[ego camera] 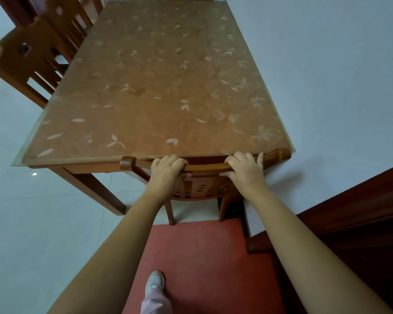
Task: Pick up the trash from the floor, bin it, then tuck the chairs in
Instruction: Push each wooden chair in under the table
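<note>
With both hands clenched on the chair's point(204, 177) curved top rail, left hand point(167, 172) and right hand point(245, 169) spaced along its left-right axis, the chair sits straight ahead, its rail touching or just under the tabletop point(157, 87) edge. Seat looks nearly tucked; any remaining push goes forward, both hands equally near. No trash visible on floor point(32, 223).

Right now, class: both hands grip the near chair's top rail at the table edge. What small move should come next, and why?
Probably let go: the left hand and right hand hold the chair, whose rail already sits against the table, so it looks tucked in.
</note>
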`<state>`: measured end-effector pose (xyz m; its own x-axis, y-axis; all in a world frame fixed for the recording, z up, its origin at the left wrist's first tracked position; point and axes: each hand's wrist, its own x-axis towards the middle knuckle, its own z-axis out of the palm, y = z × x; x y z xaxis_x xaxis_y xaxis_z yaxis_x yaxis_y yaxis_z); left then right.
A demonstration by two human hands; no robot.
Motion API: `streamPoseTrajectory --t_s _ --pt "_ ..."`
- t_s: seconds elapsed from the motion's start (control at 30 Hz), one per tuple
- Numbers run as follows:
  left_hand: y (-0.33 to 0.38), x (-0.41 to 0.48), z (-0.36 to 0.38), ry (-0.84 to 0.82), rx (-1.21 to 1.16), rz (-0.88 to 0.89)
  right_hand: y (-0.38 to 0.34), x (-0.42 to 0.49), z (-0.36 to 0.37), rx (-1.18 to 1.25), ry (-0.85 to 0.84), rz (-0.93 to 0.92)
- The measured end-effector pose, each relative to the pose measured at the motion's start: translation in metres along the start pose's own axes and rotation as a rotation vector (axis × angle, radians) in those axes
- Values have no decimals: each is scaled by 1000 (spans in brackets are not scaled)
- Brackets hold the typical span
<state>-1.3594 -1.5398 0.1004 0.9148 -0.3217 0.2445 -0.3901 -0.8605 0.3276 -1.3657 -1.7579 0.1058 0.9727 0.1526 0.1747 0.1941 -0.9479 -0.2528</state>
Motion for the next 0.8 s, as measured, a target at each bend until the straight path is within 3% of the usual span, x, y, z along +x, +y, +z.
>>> streamPoseTrajectory --t_s 0.8 --pt "-8 14 5 40 19 -16 1 18 8 -68 4 4"
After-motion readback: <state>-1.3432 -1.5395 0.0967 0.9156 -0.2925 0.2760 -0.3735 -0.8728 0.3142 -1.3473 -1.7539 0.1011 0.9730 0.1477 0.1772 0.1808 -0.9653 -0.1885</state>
